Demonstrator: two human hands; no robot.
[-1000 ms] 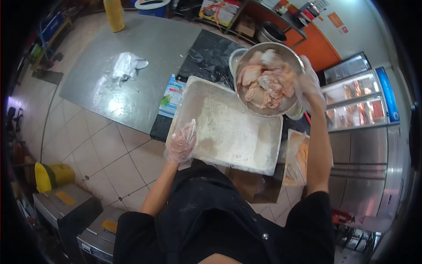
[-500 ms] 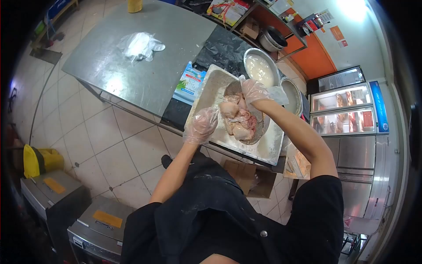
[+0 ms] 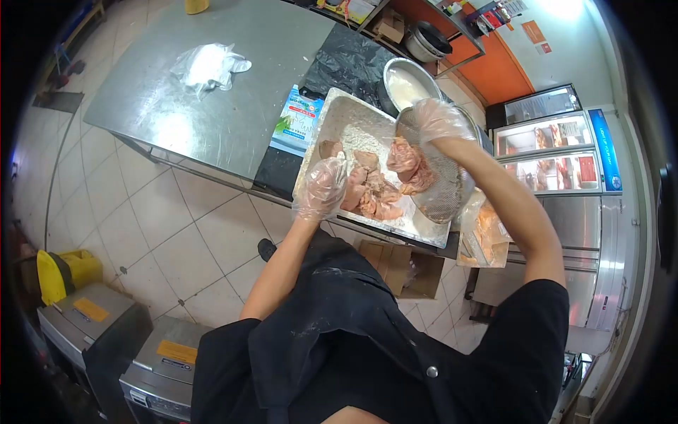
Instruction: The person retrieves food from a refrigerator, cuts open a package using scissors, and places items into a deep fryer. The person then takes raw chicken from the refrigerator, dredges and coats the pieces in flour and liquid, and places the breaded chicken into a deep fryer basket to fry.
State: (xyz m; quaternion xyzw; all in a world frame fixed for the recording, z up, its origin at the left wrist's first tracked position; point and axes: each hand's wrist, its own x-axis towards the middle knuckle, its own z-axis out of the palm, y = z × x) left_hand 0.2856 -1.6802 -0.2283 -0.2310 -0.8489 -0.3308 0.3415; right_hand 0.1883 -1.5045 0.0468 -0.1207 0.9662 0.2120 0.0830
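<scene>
My right hand (image 3: 441, 121), in a clear plastic glove, grips the upper rim of a wire mesh strainer (image 3: 445, 180). The strainer is tilted steeply over the right side of a white tray (image 3: 332, 113). Raw chicken pieces (image 3: 409, 166) slide off the mesh; more raw chicken (image 3: 367, 187) lies in the tray on white flour-like powder (image 3: 364, 131). My left hand (image 3: 322, 187), gloved too, is over the tray's left edge beside the chicken. Its fingers are loosely curled and partly hidden, with nothing visible in them.
Behind the tray stands a metal bowl of whitish liquid (image 3: 408, 88). A blue-and-white packet (image 3: 296, 120) lies left of the tray, and crumpled plastic gloves (image 3: 210, 68) rest on the steel table (image 3: 155, 106). A container of orange-coloured crumbs (image 3: 484, 233) is at the right.
My right hand has lifted and tipped the strainer to the right. Chicken that was heaped on it has spilled into the tray. My left hand stays near the tray's left edge.
</scene>
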